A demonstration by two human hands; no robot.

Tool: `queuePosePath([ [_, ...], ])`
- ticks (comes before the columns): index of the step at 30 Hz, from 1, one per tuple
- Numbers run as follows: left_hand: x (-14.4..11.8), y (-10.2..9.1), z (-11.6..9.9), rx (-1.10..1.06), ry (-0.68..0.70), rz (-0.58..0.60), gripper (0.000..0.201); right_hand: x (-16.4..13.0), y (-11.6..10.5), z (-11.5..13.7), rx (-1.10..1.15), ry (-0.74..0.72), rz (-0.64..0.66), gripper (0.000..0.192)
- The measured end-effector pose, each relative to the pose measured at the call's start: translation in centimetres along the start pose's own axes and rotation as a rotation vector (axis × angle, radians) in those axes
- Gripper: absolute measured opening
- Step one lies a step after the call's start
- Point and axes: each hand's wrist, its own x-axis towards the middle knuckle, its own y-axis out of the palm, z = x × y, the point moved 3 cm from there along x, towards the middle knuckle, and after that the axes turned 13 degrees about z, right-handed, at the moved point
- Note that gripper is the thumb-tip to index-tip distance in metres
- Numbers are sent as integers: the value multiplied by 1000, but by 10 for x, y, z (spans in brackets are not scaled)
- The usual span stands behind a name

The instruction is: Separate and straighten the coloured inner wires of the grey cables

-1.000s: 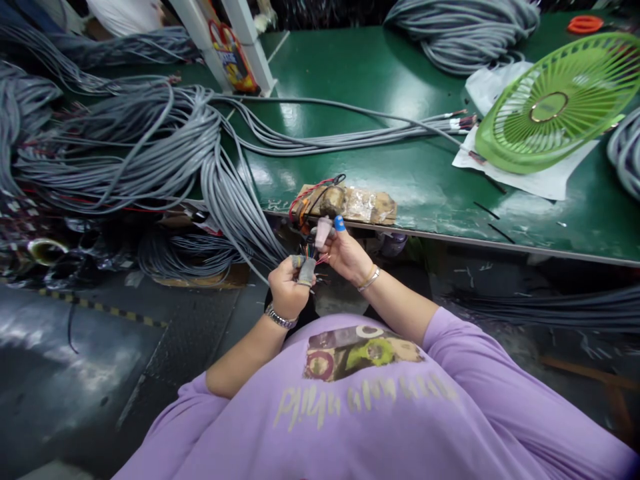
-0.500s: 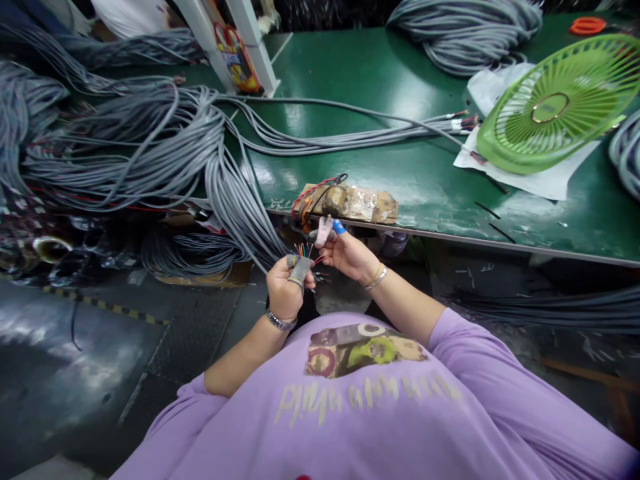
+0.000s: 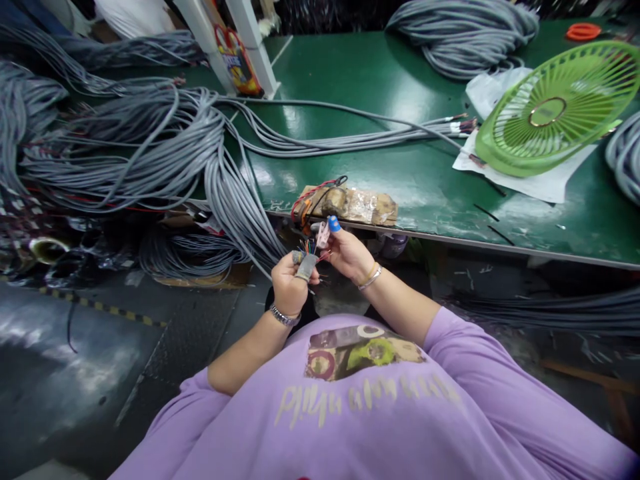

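My left hand (image 3: pixel 290 287), with grey covers on thumb and finger, is closed around the end of a grey cable. Thin coloured wires (image 3: pixel 309 247) fan out of the grip, green, orange and others among them. Close beside it, my right hand (image 3: pixel 351 257) wears a blue cover and a pinkish one on its fingertips. Its fingers are pinched at the red wires (image 3: pixel 324 255) on the right side of the bunch. Just beyond the hands, a taped wooden block (image 3: pixel 373 205) lies at the table edge, a red and black cord and an orange part on its left end.
A large heap of grey cables (image 3: pixel 150 147) covers the left side and hangs over the edge of the green table (image 3: pixel 345 73). Several cables stretch right toward a green fan (image 3: pixel 550 110) on white paper. A cable coil (image 3: pixel 465 33) lies at the back, near a white post (image 3: pixel 257 53).
My right hand has shifted slightly left and down, closer to the wires. The left hand has moved slightly right, still holding the cable end.
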Motion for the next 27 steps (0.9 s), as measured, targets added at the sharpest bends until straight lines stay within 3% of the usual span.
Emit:
queuePosePath([
  [6, 1, 2, 5, 21, -34, 12, 24, 2, 1, -3, -12, -40, -25, 42],
  [12, -4, -1, 3, 19, -23, 39, 23, -5, -6, -6, 35, 86, 54, 52],
  [16, -12, -5, 4, 32, -51, 61, 25, -18, -11, -6, -125, 215, 168, 49],
  [19, -16, -6, 4, 78, -74, 108, 27, -27, -10, -4, -328, 195, 259, 42],
  [21, -15, -5, 2, 129, -87, 172, 26, -31, -8, -2, -432, 124, 283, 39],
  [25, -10, -1, 0, 223, -162, 432, 20, -36, -5, 1, -605, 37, 307, 32],
  [27, -8, 0, -1, 249, -202, 492, 19, -38, -5, 2, -673, 7, 301, 31],
])
